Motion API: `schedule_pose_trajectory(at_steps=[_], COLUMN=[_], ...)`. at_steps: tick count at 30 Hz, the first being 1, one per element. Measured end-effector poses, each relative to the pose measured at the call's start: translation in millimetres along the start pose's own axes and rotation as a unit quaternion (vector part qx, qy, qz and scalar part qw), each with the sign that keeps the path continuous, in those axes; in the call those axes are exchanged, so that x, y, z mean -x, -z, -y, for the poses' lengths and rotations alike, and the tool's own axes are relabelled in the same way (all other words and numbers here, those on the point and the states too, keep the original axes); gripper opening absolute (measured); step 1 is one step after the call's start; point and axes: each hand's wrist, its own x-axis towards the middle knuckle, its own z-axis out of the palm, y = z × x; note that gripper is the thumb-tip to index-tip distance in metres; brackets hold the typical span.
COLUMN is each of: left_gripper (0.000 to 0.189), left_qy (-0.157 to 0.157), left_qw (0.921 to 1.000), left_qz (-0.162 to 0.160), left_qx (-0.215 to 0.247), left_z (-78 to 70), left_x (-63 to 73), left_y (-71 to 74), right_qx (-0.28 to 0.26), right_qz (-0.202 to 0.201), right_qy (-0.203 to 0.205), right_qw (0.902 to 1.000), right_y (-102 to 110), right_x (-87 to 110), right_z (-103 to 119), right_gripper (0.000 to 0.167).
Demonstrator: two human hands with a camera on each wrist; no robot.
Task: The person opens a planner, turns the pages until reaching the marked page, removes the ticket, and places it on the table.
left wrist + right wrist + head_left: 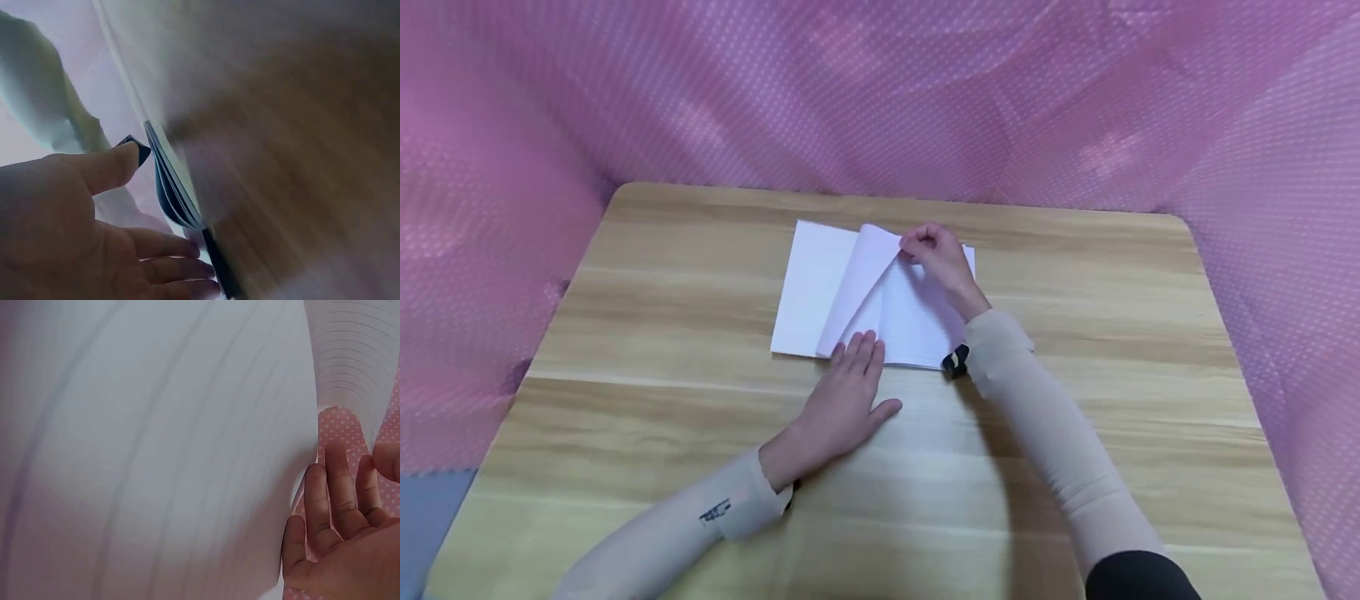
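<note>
Pinching a lifted page (pixel 859 279) in the grip of the right hand (pixel 942 260); resting the left hand (pixel 842 406), with a wide grip, at the lower edge of the open notebook (pixel 811 292).

You're in a screened-off booth, prob. indoors: pink dotted cloth (pixel 865 100) hangs L, R & behind your wood-grain desk (pixel 685 350). Home vs. office, can't tell.
</note>
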Motion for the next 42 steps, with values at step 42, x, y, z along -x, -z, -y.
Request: schedule_pose_trajectory(at_steps=[42], left_gripper=[0.079], left_qy=[0.031], left_qw=[0.9990], left_qz=[0.014], left_qx=[0.029], left_z=[21.1], left_x=[-9.0], left_y=[-9.3], right_qx=[0.426], right_qz=[0.004], right_qy=[0.089], right_qw=[0.9004], right_y=[81], right_x=[-4.7], right_z=[-31], right_gripper=[0.027])
